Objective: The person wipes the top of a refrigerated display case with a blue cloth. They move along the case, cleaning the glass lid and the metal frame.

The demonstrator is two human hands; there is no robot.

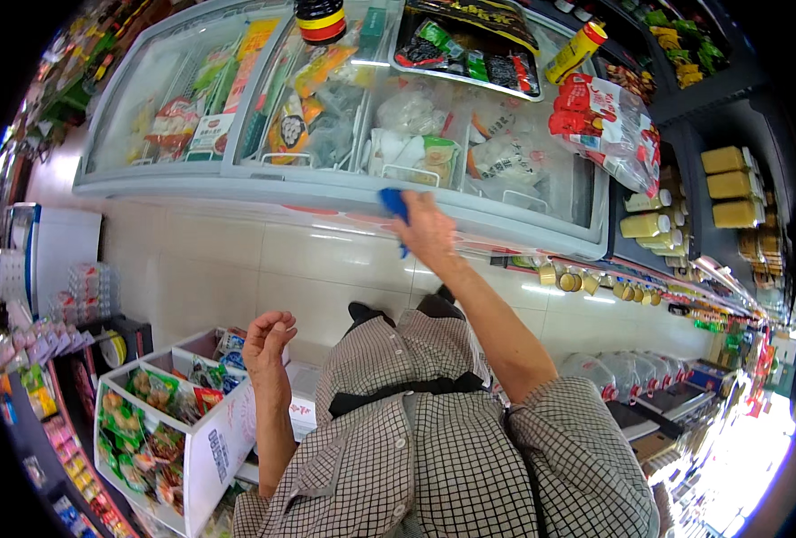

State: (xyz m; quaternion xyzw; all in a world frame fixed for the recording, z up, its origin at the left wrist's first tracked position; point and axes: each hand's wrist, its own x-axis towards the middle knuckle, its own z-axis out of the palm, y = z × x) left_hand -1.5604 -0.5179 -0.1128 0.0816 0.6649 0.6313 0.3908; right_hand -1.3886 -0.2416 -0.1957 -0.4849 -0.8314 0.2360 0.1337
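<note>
My right hand (427, 227) grips a blue cloth (394, 204) against the front rim of a chest freezer (331, 187). Part of the cloth hangs below my fingers. The freezer's glass top shows bagged and boxed frozen foods inside, such as a white bag (505, 158) with dark print near my right hand. My left hand (270, 341) hovers loosely curled at my left side, with nothing visible in it. Beneath and left of it stands a white divided bin (220, 444) of packaged snacks; I see no contact between them.
On the freezer top sit a dark jar (320, 21), a tray of packets (465, 57), a yellow can (576, 52) and a red-and-clear bag (606, 128). Shelves with jars (643, 225) adjoin its right end. Large water bottles (586, 375) stand on the right.
</note>
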